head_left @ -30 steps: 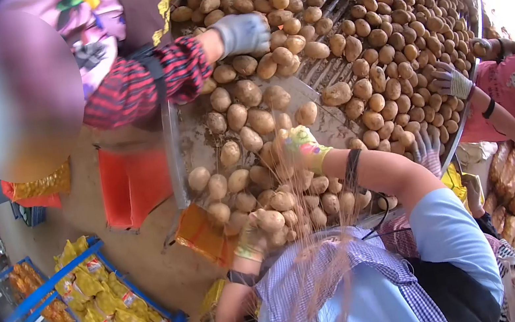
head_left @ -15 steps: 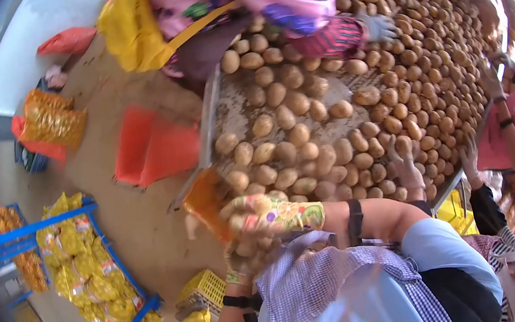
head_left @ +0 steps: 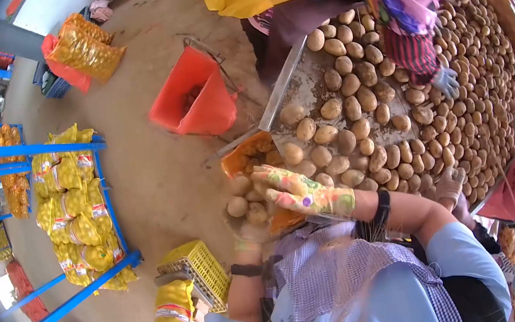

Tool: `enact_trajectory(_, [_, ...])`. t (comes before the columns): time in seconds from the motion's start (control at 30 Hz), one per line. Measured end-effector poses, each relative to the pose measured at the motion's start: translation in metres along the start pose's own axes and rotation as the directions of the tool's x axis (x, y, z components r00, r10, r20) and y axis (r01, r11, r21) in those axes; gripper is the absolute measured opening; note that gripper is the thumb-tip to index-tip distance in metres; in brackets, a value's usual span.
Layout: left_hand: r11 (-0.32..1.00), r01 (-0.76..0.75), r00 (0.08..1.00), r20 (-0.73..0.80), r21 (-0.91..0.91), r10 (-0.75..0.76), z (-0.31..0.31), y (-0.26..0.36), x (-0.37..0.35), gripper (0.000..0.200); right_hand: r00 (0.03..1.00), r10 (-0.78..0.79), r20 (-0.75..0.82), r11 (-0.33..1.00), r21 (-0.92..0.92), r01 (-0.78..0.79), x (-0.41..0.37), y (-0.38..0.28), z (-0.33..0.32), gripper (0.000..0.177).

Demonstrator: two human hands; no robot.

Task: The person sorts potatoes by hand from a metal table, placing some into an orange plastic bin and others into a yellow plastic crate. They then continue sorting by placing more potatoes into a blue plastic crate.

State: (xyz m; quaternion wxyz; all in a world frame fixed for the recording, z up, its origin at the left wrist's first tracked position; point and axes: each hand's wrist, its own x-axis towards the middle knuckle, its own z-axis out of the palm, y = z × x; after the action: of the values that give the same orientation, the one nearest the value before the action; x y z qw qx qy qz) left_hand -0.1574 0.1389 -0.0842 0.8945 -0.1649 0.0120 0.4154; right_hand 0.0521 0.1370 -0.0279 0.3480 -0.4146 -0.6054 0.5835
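Observation:
Several potatoes (head_left: 238, 206) sit bunched between my two hands at the table's corner. My left hand (head_left: 249, 232) is cupped under them, its fingers partly hidden and blurred. In a floral glove, my right hand (head_left: 305, 192) lies along their right side, its fingers long and slightly apart against them. Just beyond and beneath my hands, an orange bag or chute (head_left: 231, 163) hangs at the table corner with potatoes inside. The metal sorting table (head_left: 289, 79) carries many loose potatoes, spread to the right of my hands.
A red bucket-like container (head_left: 194, 94) stands on the floor beyond the table. Yellow sacks (head_left: 71, 209) are stacked in a blue rack (head_left: 110, 203) at left. A yellow crate (head_left: 196, 263) is near my left elbow. Co-workers' gloved hands (head_left: 445, 83) reach over the table.
My view has swung left, so the table sits further right. My right hand has shifted slightly against the bunched potatoes, which now show more clearly. A co-worker's gloved hand has drawn back toward the table's near edge.

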Motion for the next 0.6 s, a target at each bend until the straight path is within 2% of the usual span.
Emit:
enact_trajectory(0.1, [0.999, 0.022, 0.998, 0.054, -0.027, -0.020, 0.012, 0.035, 0.042, 0.060, 0.991, -0.037, -0.132, 0.999, -0.027, 0.034, 0.031, 0.001, 0.001, 0.070])
enact_trajectory(0.17, [0.939, -0.076, 0.927, 0.371, 0.336, -0.058, 0.004, 0.090, 0.105, 0.058, 0.983, 0.011, -0.183, 0.995, 0.101, 0.007, 0.042, -0.004, -0.004, 0.067])
enact_trajectory(0.23, [0.752, -0.268, 0.767, 0.606, 0.602, -0.211, 0.001, 0.138, 0.140, 0.057, 0.962, 0.180, -0.208, 0.983, 0.069, -0.169, 0.039, -0.024, -0.020, 0.062])
enact_trajectory(0.27, [0.935, -0.100, 0.981, 0.192, 0.341, 0.035, 0.038, 0.141, 0.139, 0.048, 0.968, 0.113, -0.222, 0.993, 0.063, -0.102, 0.032, -0.014, -0.024, 0.057])
enact_trajectory(0.3, [0.995, -0.098, 0.939, -0.333, -0.012, 0.089, 0.077, 0.142, 0.140, 0.038, 0.942, 0.133, -0.306, 0.991, 0.018, -0.134, 0.022, -0.006, -0.028, 0.054])
enact_trajectory(0.33, [0.897, -0.022, 0.982, -0.159, 0.442, 0.102, 0.081, 0.174, 0.155, 0.044, 0.877, 0.407, -0.255, 0.908, 0.211, -0.361, 0.012, -0.026, -0.037, 0.053])
enact_trajectory(0.37, [0.601, -0.022, 1.000, 0.011, 0.799, 0.023, 0.080, 0.194, 0.174, 0.052, 0.750, 0.644, -0.152, 0.738, 0.385, -0.555, 0.000, -0.047, -0.046, 0.052])
enact_trajectory(0.4, [0.852, -0.078, 0.632, -0.635, 0.517, 0.443, 0.098, 0.176, 0.186, 0.068, 0.871, 0.320, -0.371, 0.944, 0.044, -0.328, -0.022, 0.014, -0.041, 0.051])
enact_trajectory(0.43, [0.858, -0.059, 0.636, -0.643, 0.511, 0.427, 0.088, 0.166, 0.191, 0.068, 0.827, 0.347, -0.442, 0.932, 0.068, -0.355, -0.048, 0.034, -0.041, 0.050])
enact_trajectory(0.47, [0.622, -0.061, 0.602, -0.468, 0.781, 0.647, 0.076, 0.158, 0.194, 0.075, 0.795, 0.275, -0.541, 0.920, -0.091, -0.381, -0.069, 0.041, -0.044, 0.052])
enact_trajectory(0.5, [0.304, -0.047, 0.575, -0.223, 0.952, 0.787, 0.067, 0.146, 0.195, 0.083, 0.758, 0.191, -0.624, 0.877, -0.238, -0.417, -0.090, 0.046, -0.047, 0.055])
enact_trajectory(0.53, [0.104, -0.025, 0.674, -0.060, 0.994, 0.737, 0.057, 0.122, 0.189, 0.071, 0.740, 0.108, -0.664, 0.772, -0.413, -0.484, -0.113, 0.050, -0.048, 0.062])
enact_trajectory(0.57, [-0.302, -0.117, 0.820, 0.264, 0.946, 0.508, 0.047, 0.093, 0.174, 0.048, 0.728, 0.026, -0.685, 0.625, -0.557, -0.547, -0.135, 0.052, -0.047, 0.068])
enact_trajectory(0.6, [-0.317, -0.072, 0.859, 0.220, 0.946, 0.461, 0.047, 0.043, 0.165, 0.037, 0.757, 0.091, -0.647, 0.558, -0.596, -0.577, -0.151, 0.048, -0.049, 0.079])
